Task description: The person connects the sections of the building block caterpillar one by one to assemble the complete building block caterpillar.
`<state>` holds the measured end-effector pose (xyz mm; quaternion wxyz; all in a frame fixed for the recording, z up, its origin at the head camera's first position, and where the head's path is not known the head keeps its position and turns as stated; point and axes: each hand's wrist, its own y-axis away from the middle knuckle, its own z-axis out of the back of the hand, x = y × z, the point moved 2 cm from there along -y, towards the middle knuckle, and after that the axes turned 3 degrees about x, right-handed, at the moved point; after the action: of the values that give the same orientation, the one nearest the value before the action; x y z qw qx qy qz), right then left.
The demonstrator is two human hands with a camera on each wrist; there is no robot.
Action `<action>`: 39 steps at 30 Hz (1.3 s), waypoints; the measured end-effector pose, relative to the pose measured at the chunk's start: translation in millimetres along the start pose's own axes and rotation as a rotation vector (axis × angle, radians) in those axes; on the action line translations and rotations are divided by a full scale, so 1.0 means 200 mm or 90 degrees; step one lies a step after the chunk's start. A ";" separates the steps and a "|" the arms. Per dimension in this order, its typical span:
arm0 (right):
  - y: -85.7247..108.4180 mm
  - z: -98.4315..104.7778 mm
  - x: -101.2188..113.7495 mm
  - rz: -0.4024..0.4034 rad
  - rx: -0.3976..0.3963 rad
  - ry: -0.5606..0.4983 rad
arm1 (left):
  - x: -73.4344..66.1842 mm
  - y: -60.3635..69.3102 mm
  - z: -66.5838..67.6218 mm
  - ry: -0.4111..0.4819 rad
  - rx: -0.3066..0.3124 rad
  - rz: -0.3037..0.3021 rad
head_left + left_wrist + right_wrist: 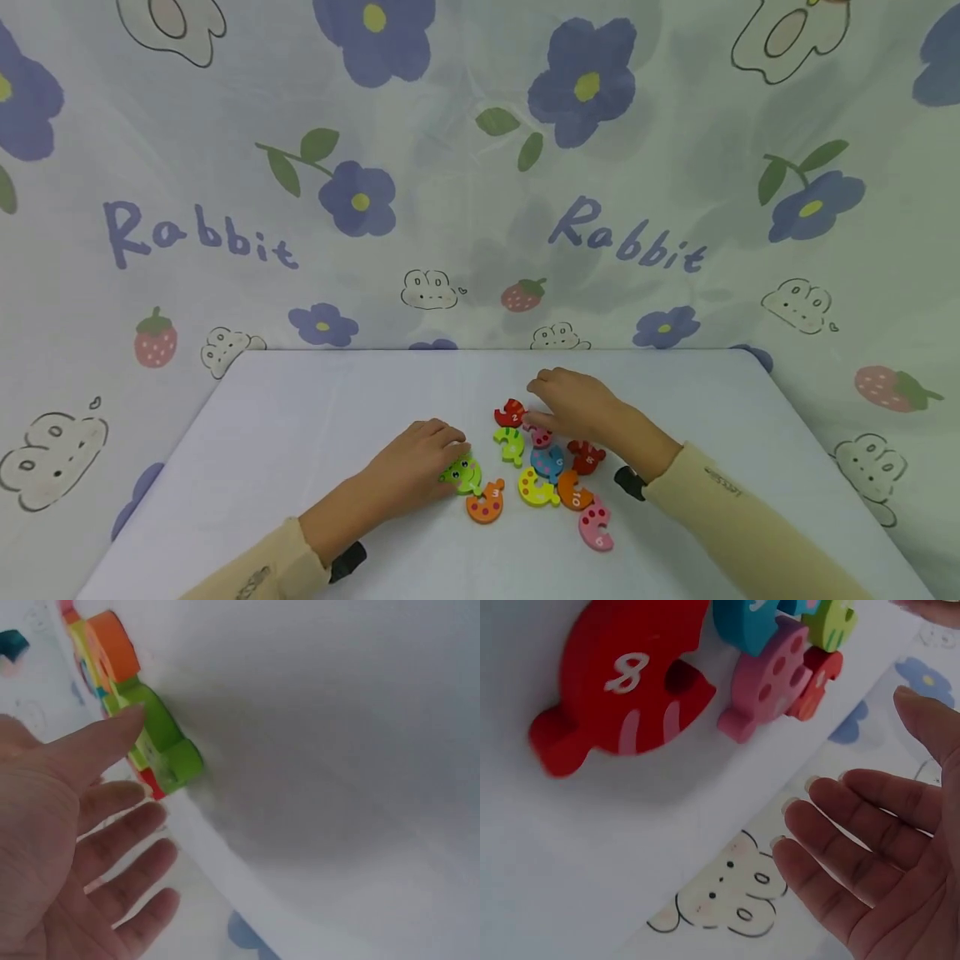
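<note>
In the head view my left hand (416, 468) is beside a green puzzle piece with a smiling face (467, 477). The left wrist view shows the thumb against the side of this green piece (159, 724), the other fingers extended apart from it. An orange piece marked 3 (485, 505) lies next to it. My right hand (579, 405) hovers over the far pieces, fingers spread and holding nothing. Nearest to it are a red piece marked 2 (511, 412), a partly hidden pink piece (542, 438) and a red piece marked 8 (634, 679).
Between the hands lie a lime piece (511, 447), a blue piece (547, 463), a yellow piece (536, 489), an orange piece marked 10 (575, 492) and a pink piece marked 9 (596, 527). They rest on a white table (300, 417); a patterned curtain (465, 192) hangs behind.
</note>
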<state>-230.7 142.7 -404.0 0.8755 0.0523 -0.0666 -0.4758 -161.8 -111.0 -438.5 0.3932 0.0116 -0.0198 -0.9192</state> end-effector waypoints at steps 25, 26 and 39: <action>-0.23 -0.16 0.15 -0.105 0.059 -0.015 | -0.03 0.01 -0.04 0.060 -0.014 0.048; -0.23 -0.16 0.14 -0.107 0.058 -0.015 | -0.03 0.01 -0.05 0.069 -0.018 0.050; -0.19 -0.16 0.15 -0.098 0.051 -0.026 | 0.00 0.07 -0.08 0.122 -0.060 0.076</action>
<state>-240.2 98.7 -438.5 0.8318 0.0824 -0.0994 -0.5398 -150.4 -120.9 -454.6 0.4474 0.0800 0.0605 -0.8887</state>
